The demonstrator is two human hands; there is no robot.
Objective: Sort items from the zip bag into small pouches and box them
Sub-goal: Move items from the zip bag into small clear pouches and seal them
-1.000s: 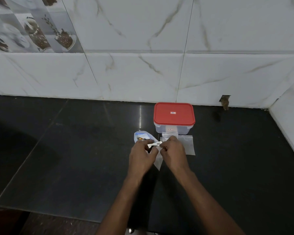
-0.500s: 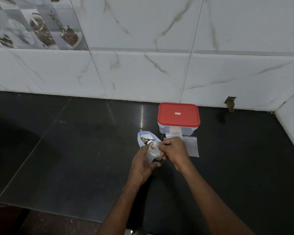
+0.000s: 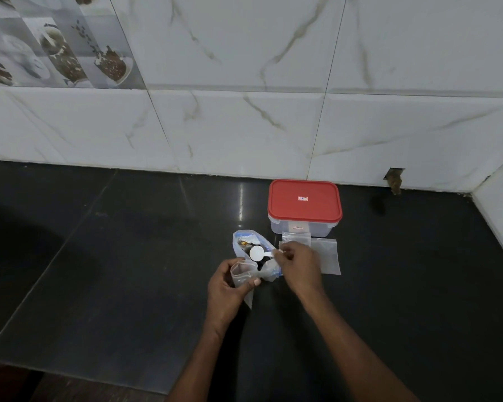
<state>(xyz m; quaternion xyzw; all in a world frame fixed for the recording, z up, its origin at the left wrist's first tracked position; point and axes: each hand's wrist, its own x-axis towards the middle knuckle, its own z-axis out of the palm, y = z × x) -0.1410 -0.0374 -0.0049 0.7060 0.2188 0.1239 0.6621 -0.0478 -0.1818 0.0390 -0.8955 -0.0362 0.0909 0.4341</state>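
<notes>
On the black counter lies the zip bag (image 3: 244, 242), clear with blue print and small dark items inside. My left hand (image 3: 227, 288) grips a small clear pouch (image 3: 242, 274) with its mouth held open, just in front of the bag. My right hand (image 3: 298, 264) pinches the handle of a small white scoop (image 3: 257, 253), whose round bowl hangs over the bag's mouth. Behind stands a clear box with a red lid (image 3: 304, 203), closed.
Several empty clear pouches (image 3: 327, 255) lie flat between the box and my right hand. The marble-tiled wall (image 3: 244, 126) runs along the back and turns in at the right. The counter's front edge (image 3: 79, 375) is near the bottom left.
My hands have moved apart. The right hand now holds the white scoop out over the zip bag, and the left hand has lowered with the small pouch open.
</notes>
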